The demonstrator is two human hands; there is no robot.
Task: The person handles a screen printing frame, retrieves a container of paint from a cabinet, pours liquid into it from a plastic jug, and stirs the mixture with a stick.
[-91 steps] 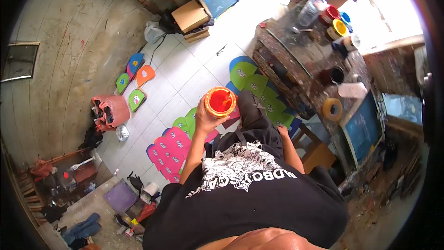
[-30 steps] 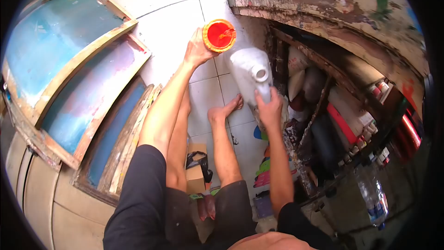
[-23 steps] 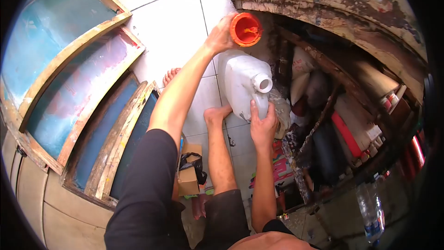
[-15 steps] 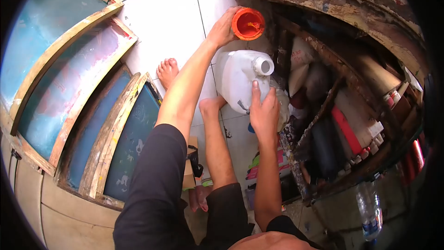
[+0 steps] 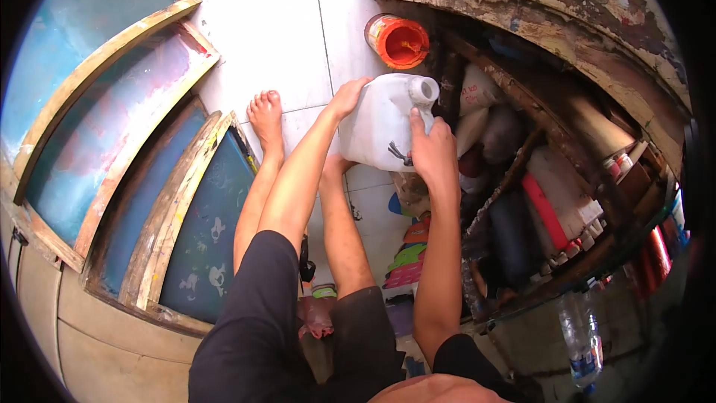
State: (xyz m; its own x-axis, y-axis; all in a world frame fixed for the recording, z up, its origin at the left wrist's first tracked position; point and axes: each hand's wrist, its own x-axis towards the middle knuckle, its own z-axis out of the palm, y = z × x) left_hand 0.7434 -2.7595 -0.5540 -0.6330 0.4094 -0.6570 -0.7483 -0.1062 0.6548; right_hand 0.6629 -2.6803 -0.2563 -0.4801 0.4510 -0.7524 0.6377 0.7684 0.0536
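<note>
A whitish plastic jerrycan is held between my two hands, its uncapped round mouth facing up toward me. My right hand is closed round its handle, thumb lying along the top just below the mouth. Against the can's far left side rests my left hand, its fingers partly hidden behind the can. A dark tie hangs on the near side of the can. Just beyond it, an orange-stained tub stands on the tiled floor, open at the top, with orange residue inside. Neither hand touches the tub.
Wood-framed screens lean in a row on the left. To the right is a paint-spattered wooden bench with bags and bottles on the shelf under it. A clear plastic bottle is at lower right. My bare feet are on the white tiles.
My left hand has let go of the orange tub, which now stands on the floor, and has come back to the jerrycan's side. The can has shifted slightly left and up in view.
</note>
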